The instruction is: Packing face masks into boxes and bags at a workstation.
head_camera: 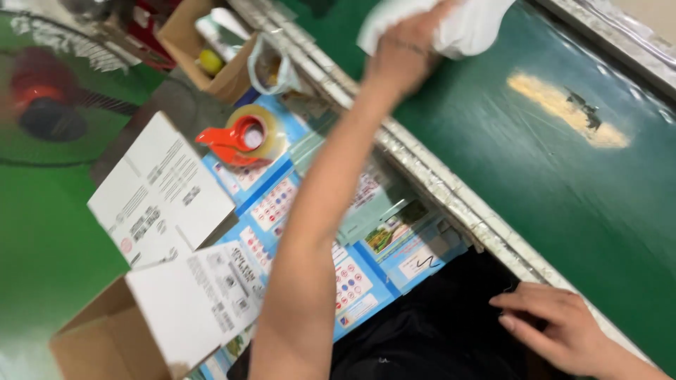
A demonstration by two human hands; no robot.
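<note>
An orange tape dispenser [243, 138] is seen at ten o'clock; open cardboard boxes [105, 338] lie, seemingly, at seven.

Tape dispenser [243, 138] sits on the printed sheets [352, 281], carton [151, 309] to their left, conveyor belt [563, 197] to their right.

White plastic bag [465, 28]: soft, crumpled, bunched at one end, lifted above the green conveyor belt [549, 176] near its far edge, partly cut off by the frame top.
</note>
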